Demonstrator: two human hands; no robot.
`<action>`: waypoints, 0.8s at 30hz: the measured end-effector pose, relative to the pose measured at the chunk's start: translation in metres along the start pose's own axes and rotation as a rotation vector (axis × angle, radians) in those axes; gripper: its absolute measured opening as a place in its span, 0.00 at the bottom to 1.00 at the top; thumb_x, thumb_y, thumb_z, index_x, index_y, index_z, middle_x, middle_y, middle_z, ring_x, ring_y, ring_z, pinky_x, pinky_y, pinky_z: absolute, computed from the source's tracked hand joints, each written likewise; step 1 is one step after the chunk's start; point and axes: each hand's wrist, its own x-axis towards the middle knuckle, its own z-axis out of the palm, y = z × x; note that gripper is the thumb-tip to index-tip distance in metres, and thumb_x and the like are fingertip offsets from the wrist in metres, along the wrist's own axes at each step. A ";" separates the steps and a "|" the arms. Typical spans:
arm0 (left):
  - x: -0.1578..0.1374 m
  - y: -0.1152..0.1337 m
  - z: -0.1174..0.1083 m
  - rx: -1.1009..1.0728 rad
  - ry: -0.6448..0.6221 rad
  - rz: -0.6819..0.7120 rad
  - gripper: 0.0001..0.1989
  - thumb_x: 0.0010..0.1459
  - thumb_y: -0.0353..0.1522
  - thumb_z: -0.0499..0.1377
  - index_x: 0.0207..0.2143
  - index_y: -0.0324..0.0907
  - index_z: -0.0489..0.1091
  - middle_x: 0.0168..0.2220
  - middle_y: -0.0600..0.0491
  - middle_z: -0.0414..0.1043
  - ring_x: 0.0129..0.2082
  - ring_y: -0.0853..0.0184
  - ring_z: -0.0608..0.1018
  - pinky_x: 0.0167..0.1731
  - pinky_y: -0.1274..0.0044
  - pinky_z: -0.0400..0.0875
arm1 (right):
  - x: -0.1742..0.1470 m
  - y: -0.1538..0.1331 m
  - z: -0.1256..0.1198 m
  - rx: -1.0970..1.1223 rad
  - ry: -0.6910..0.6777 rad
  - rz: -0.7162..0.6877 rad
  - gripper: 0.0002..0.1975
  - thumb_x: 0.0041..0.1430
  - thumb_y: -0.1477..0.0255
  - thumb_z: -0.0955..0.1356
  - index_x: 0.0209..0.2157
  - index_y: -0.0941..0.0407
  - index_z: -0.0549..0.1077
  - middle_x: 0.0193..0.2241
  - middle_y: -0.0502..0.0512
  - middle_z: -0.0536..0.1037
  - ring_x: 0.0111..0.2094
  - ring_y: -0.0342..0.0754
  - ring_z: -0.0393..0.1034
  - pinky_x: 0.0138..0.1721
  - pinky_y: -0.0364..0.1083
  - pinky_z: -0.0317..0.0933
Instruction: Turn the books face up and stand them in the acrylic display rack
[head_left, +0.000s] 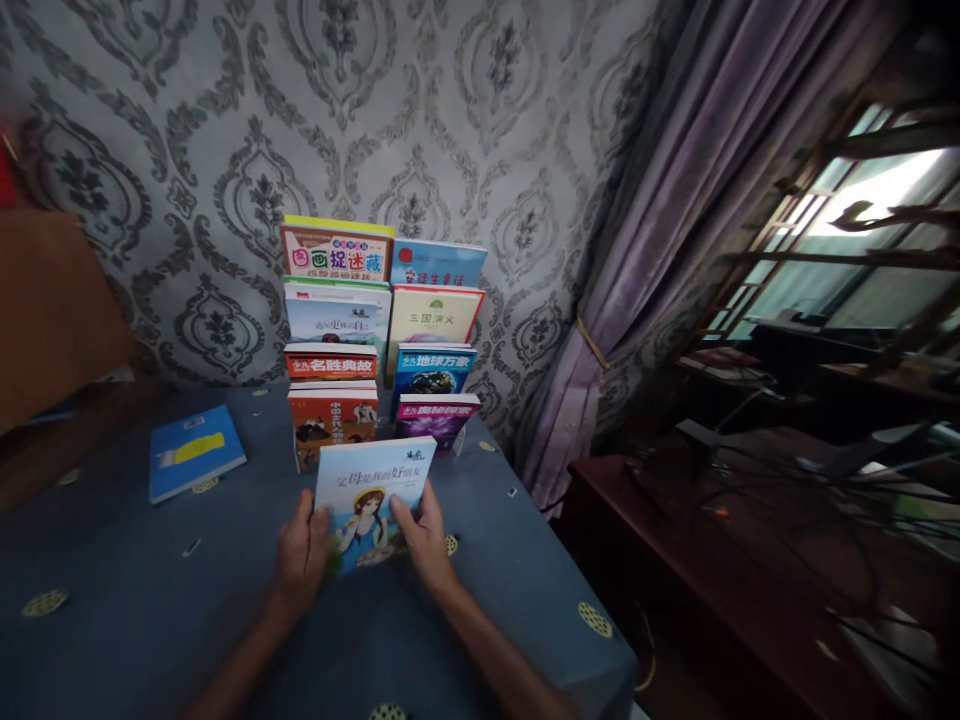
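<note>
Between my two hands a light-blue paperback book (367, 515) is held up, its cover facing me, with a drawn girl in a yellow hat. My left hand (302, 550) grips its left edge. On the opposite edge my right hand (424, 530) is closed, thumb lying on the cover. Just behind stands a tiered rack of books in two columns. Its lowest left row shows an orange-brown book (334, 420), its lowest right row a purple book (435, 418). Higher up are a cream book (433, 325) and a yellow-topped picture book (337, 250).
A blue book (196, 452) with a yellow patch lies flat on the blue tablecloth (247, 590), left of the rack. A cardboard box (60, 310) is at the far left. Patterned wall stands behind; a purple curtain (600, 300) and a dark red cabinet (675, 560) with cables are right.
</note>
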 end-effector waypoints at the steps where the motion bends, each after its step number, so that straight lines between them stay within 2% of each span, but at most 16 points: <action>1: -0.001 0.000 0.000 -0.013 -0.001 -0.005 0.27 0.60 0.55 0.51 0.39 0.42 0.71 0.26 0.51 0.75 0.26 0.61 0.76 0.27 0.73 0.71 | 0.000 0.001 0.000 -0.011 0.001 -0.024 0.23 0.57 0.56 0.73 0.49 0.52 0.72 0.45 0.55 0.81 0.45 0.52 0.76 0.48 0.49 0.70; 3: -0.004 0.000 0.000 -0.051 0.000 -0.032 0.27 0.61 0.54 0.50 0.43 0.41 0.71 0.30 0.49 0.77 0.29 0.61 0.77 0.31 0.73 0.73 | -0.001 0.007 -0.002 -0.038 0.003 -0.050 0.20 0.57 0.57 0.73 0.47 0.52 0.73 0.42 0.53 0.81 0.43 0.51 0.76 0.46 0.48 0.71; 6: -0.009 -0.002 0.002 -0.117 0.025 -0.089 0.30 0.62 0.55 0.49 0.49 0.39 0.70 0.41 0.45 0.78 0.40 0.58 0.79 0.41 0.70 0.75 | -0.009 0.017 -0.004 -0.097 -0.031 -0.051 0.18 0.57 0.59 0.73 0.46 0.52 0.74 0.41 0.53 0.82 0.42 0.50 0.76 0.45 0.48 0.71; 8: -0.012 -0.004 0.003 -0.165 0.004 -0.127 0.30 0.63 0.54 0.49 0.51 0.40 0.70 0.46 0.44 0.77 0.47 0.56 0.79 0.45 0.69 0.75 | -0.014 0.020 -0.004 -0.123 -0.079 -0.035 0.18 0.59 0.59 0.72 0.48 0.52 0.74 0.41 0.53 0.82 0.42 0.51 0.76 0.46 0.48 0.71; 10: -0.013 -0.005 0.004 -0.196 -0.033 -0.146 0.29 0.63 0.54 0.50 0.51 0.41 0.69 0.48 0.44 0.77 0.49 0.57 0.78 0.46 0.69 0.74 | -0.017 0.020 -0.003 -0.136 -0.109 -0.021 0.20 0.60 0.58 0.70 0.50 0.52 0.74 0.43 0.54 0.82 0.43 0.51 0.77 0.47 0.48 0.71; 13: -0.009 -0.003 0.004 -0.197 -0.051 -0.132 0.27 0.62 0.54 0.51 0.48 0.41 0.70 0.46 0.46 0.78 0.46 0.59 0.78 0.46 0.70 0.74 | -0.021 0.016 -0.002 -0.139 -0.123 -0.013 0.22 0.62 0.56 0.69 0.53 0.52 0.73 0.45 0.55 0.81 0.44 0.51 0.76 0.49 0.49 0.71; 16: 0.003 0.004 -0.003 -0.192 -0.088 -0.102 0.27 0.61 0.54 0.51 0.44 0.41 0.71 0.38 0.49 0.78 0.38 0.61 0.78 0.39 0.72 0.74 | -0.027 0.014 0.000 -0.119 -0.147 0.002 0.23 0.63 0.54 0.68 0.54 0.52 0.73 0.46 0.56 0.81 0.45 0.52 0.76 0.51 0.51 0.71; 19: 0.018 0.011 -0.019 -0.142 -0.203 -0.065 0.25 0.61 0.53 0.51 0.37 0.41 0.70 0.30 0.53 0.75 0.31 0.64 0.75 0.32 0.75 0.71 | -0.031 0.010 0.002 -0.139 -0.164 0.052 0.24 0.62 0.51 0.68 0.51 0.53 0.75 0.45 0.57 0.82 0.45 0.55 0.75 0.51 0.53 0.71; 22: 0.030 0.018 -0.036 -0.015 -0.363 -0.017 0.22 0.61 0.52 0.52 0.29 0.43 0.66 0.22 0.58 0.67 0.24 0.68 0.69 0.25 0.78 0.63 | -0.020 -0.007 0.001 -0.183 -0.044 0.055 0.24 0.62 0.52 0.68 0.52 0.53 0.75 0.47 0.58 0.80 0.47 0.56 0.74 0.48 0.52 0.71; 24: 0.035 0.022 -0.044 0.064 -0.436 0.023 0.22 0.62 0.51 0.51 0.26 0.44 0.62 0.20 0.59 0.63 0.22 0.69 0.67 0.23 0.78 0.60 | -0.005 -0.025 -0.001 -0.227 0.020 -0.043 0.26 0.64 0.55 0.67 0.60 0.51 0.69 0.51 0.59 0.77 0.50 0.56 0.73 0.49 0.51 0.69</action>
